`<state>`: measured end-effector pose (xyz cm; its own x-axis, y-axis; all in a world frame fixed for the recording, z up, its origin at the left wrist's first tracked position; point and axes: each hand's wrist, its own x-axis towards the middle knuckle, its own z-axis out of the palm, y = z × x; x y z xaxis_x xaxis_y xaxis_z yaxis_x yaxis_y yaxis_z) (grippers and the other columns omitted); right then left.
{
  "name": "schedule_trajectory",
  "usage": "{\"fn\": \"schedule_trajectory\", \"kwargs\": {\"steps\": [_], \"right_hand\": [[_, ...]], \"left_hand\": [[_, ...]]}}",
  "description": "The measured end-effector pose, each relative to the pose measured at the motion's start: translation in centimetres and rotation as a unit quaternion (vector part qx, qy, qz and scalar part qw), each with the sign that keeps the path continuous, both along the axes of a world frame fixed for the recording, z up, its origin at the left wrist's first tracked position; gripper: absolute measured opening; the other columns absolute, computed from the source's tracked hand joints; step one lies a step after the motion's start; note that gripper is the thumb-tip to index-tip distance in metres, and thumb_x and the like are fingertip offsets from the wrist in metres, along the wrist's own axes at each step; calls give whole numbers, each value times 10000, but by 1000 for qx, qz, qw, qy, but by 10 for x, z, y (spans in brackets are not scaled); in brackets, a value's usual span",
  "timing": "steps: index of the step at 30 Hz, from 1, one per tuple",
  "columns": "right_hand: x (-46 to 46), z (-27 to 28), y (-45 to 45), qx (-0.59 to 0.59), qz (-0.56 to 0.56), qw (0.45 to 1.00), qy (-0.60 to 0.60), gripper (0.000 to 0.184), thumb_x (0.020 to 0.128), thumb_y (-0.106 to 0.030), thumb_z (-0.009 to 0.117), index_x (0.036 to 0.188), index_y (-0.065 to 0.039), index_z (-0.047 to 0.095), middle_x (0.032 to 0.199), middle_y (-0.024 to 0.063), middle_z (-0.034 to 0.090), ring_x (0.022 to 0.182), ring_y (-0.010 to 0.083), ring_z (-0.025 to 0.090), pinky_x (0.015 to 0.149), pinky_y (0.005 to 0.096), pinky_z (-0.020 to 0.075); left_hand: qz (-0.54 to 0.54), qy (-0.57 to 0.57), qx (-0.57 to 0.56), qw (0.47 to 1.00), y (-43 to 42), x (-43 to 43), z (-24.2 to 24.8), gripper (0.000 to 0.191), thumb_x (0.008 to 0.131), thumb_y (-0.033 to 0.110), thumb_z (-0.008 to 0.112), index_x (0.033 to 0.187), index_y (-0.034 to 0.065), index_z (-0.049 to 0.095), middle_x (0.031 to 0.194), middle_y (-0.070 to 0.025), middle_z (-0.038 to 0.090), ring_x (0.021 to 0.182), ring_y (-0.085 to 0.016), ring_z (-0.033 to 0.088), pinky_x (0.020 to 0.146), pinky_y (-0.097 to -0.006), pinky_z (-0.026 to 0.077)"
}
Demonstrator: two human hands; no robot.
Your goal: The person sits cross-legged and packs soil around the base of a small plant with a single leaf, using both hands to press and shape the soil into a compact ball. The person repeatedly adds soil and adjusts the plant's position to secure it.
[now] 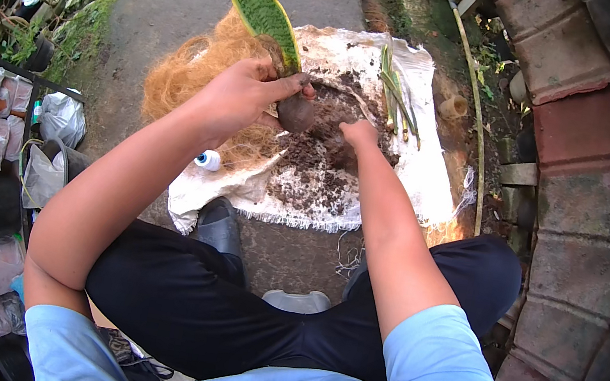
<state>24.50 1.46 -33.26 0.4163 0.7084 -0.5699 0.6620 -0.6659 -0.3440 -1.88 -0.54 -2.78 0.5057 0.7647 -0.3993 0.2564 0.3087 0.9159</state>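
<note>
My left hand (263,92) grips the base of a snake plant leaf (266,13), which stands tilted up with a ball of dark soil (295,114) at its lower end. My right hand (359,133) is low over the heap of loose dark soil (329,126), its fingers bent; whether it pinches any soil cannot be told. The soil lies on a white woven sack (431,174). Brown coconut-like fibre (180,74) is piled at the sack's left side, with a spool of white thread (208,160) by it. Several thin green cut stalks (399,95) lie on the sack's right part.
A long thin pole (476,92) lies right of the sack, beside a small tan pot (453,107). A brick-like block wall (584,202) rises at the right. Wrapped pots (3,92) and a plastic bag (62,117) stand at the left. My sandal (220,225) touches the sack's near edge.
</note>
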Motion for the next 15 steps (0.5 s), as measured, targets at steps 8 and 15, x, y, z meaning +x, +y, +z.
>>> {"fn": "schedule_trajectory", "kwargs": {"steps": [8, 15], "right_hand": [[8, -24, -13, 113, 18, 993, -13, 603, 838, -415, 724, 1242, 27, 654, 1206, 253, 682, 1122, 387, 659, 979, 445, 522], [-12, -3, -14, 138, -82, 978, 131, 580, 849, -240, 704, 1354, 20, 583, 1304, 240, 638, 1191, 353, 629, 954, 420, 518]], "left_hand": [[-9, -12, -25, 1000, 2, -8, -3, 346, 1055, 295, 557, 1191, -10, 647, 1166, -106, 687, 1114, -207, 660, 952, -398, 570], [-4, -7, -16, 1000, -1, -14, -4, 337, 1058, 294, 550, 1185, -1, 654, 1160, -102, 689, 1103, -201, 664, 952, -391, 569]]}}
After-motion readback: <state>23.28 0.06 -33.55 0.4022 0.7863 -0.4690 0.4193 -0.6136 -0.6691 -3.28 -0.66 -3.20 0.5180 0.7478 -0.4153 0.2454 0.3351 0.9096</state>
